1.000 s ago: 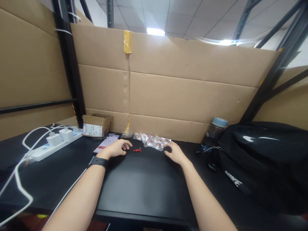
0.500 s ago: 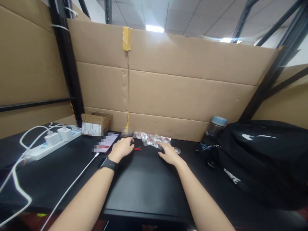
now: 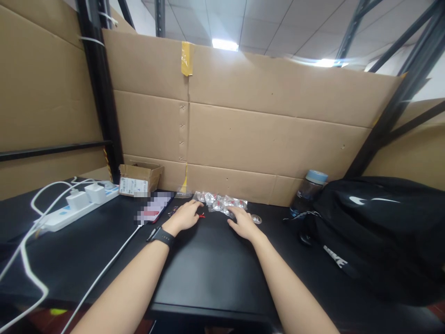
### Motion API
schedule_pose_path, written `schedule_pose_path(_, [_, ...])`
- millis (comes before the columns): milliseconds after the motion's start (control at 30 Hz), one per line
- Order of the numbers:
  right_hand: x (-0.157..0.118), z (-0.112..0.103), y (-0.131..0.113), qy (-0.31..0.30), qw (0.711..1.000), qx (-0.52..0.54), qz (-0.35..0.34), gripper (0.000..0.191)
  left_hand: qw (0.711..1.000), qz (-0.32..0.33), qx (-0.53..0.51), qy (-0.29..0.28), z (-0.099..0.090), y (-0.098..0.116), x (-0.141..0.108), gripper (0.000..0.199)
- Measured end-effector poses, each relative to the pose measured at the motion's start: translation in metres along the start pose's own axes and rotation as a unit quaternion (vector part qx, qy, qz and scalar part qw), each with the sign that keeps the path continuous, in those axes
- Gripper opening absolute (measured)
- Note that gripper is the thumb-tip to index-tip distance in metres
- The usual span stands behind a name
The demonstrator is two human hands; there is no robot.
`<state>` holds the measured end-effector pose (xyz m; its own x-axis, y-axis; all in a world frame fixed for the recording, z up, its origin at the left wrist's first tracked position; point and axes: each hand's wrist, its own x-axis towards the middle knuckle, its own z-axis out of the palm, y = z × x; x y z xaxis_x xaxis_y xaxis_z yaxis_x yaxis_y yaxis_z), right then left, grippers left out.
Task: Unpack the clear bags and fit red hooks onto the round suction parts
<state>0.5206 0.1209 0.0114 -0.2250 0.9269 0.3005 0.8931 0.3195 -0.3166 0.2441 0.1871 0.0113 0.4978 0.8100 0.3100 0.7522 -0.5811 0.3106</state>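
My left hand, with a dark watch on its wrist, reaches over the black tabletop with its fingers apart and nothing visible in them. Beside its fingertips lies a small red string-like piece. A row of clear plastic packets with shiny round contents and red bits runs along the cardboard wall. Spread fingers of my right hand lie at the near edge of those packets, apparently touching them. A round silvery disc rests just right of that hand.
On the left are a phone on a white cable, a white power strip with chargers, and a small open carton. A water bottle and a black backpack stand on the right. Cardboard walls off the back.
My left hand has shifted right, towards the packets, uncovering small dark items beside the phone. My right hand has barely moved.
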Motion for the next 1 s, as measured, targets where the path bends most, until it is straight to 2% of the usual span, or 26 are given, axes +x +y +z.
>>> schedule_pose_path(100, [-0.001,-0.005,-0.002,0.013,1.0,0.006,0.002,0.044,0.998,0.058,-0.028,0.021,0.008,0.004,0.002,0.043])
schedule_pose_path(233, [-0.003,-0.009,-0.002,0.026,0.999,0.026,-0.002,0.043,0.994,0.086,-0.067,0.024,0.013,0.009,0.004,0.039])
schedule_pose_path(400, [-0.003,-0.01,0.001,0.036,0.992,0.123,-0.014,0.033,0.985,0.096,-0.144,-0.006,0.011,0.014,0.003,0.053])
schedule_pose_path(500, [-0.003,-0.008,0.0,0.031,0.973,0.228,0.016,0.03,0.983,0.097,-0.156,0.005,0.007,0.02,0.002,0.053])
schedule_pose_path(600, [-0.002,-0.003,-0.003,0.02,0.948,0.315,0.039,0.033,0.977,0.093,-0.19,0.014,0.001,0.034,-0.001,0.036])
schedule_pose_path(700, [0.0,0.003,-0.009,0.024,0.931,0.362,0.033,0.033,0.962,0.106,-0.252,-0.003,-0.003,0.052,-0.004,0.021])
schedule_pose_path(800, [0.002,0.005,-0.015,0.038,0.918,0.395,0.021,0.029,0.953,0.106,-0.285,0.02,-0.002,0.064,-0.005,0.021])
schedule_pose_path(900, [0.002,0.003,-0.02,0.054,0.909,0.413,0.021,0.026,0.951,0.097,-0.293,0.027,0.002,0.066,-0.005,0.017])
schedule_pose_path(967, [0.002,0.0,-0.022,0.067,0.903,0.424,0.032,0.028,0.948,0.095,-0.304,0.004,0.005,0.062,-0.005,0.014])
schedule_pose_path(1000, [0.002,-0.002,-0.023,0.073,0.899,0.43,0.04,0.029,0.946,0.095,-0.309,-0.01,0.006,0.06,-0.005,0.019])
